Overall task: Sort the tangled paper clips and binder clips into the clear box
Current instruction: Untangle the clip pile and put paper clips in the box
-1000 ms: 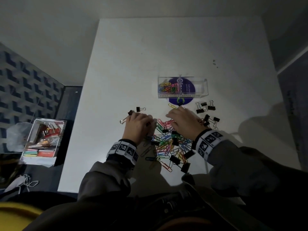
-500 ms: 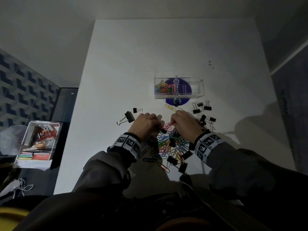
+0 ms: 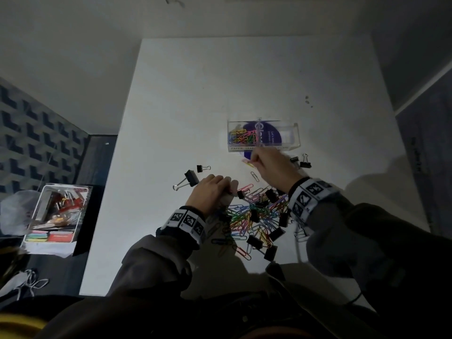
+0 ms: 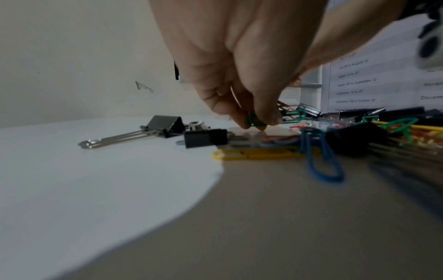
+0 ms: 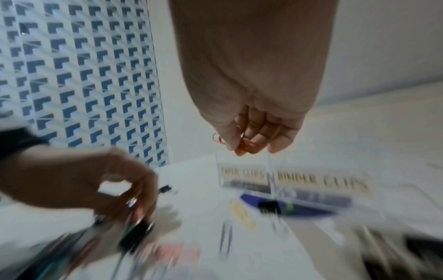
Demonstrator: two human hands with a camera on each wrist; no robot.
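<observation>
The right hand (image 5: 251,130) pinches a red clip (image 5: 249,146) near the box (image 3: 291,135) at centre frame; it may drop short. The left hand (image 4: 239,75) pinches a green clip (image 4: 255,121) that may drag the tangle (image 3: 256,216).

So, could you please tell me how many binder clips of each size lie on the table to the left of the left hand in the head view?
Large binder clip: 1
Small binder clip: 1
Total: 2, both lying apart from the pile, beside the left hand.
</observation>
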